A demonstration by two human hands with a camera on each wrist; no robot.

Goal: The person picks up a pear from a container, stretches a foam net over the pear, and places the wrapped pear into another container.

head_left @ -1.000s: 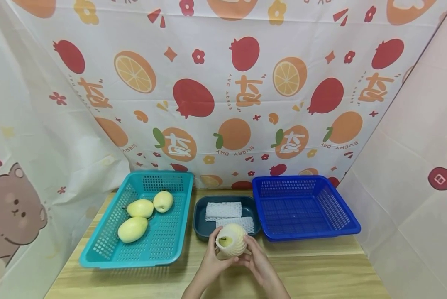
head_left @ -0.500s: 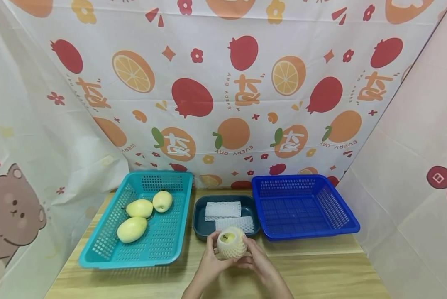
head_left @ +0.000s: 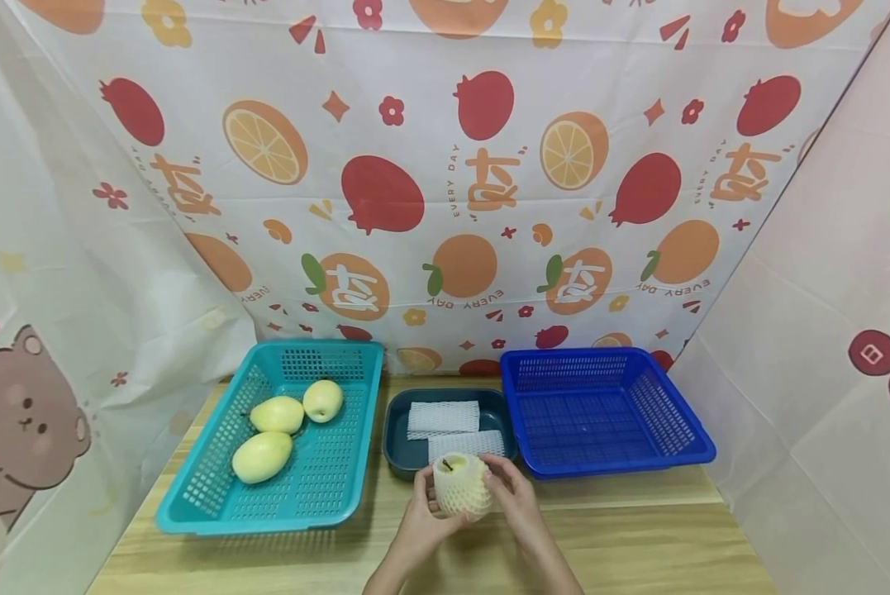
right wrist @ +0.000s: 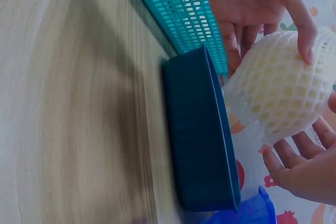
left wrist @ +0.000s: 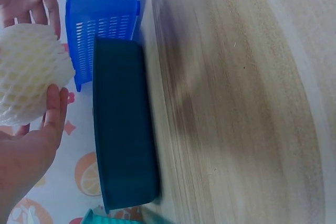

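A pale yellow pear in a white foam net (head_left: pixel 463 487) is held upright between both hands, over the front of the table. Its stem shows through the net's open top. My left hand (head_left: pixel 420 525) grips it from the left, thumb at the front; in the right wrist view that thumb lies across the foam net (right wrist: pixel 283 85). My right hand (head_left: pixel 515 500) holds it at the upper right side, thumb and fingertips against the net. In the right wrist view the fingers of my right hand (right wrist: pixel 310 174) spread under the net's loose edge.
Behind the hands sits a dark teal tray (head_left: pixel 394 459) with two flat white foam nets (head_left: pixel 445 417). A turquoise basket (head_left: pixel 326 496) on the left holds three pears (head_left: pixel 264 457). On the right stands a blue basket (head_left: pixel 586 413). A fruit-printed curtain (head_left: pixel 415 99) hangs behind.
The netted pear has tipped slightly, bringing its stem more into view. My right hand has shifted upward along its side, while my left hand keeps its grip with little movement.
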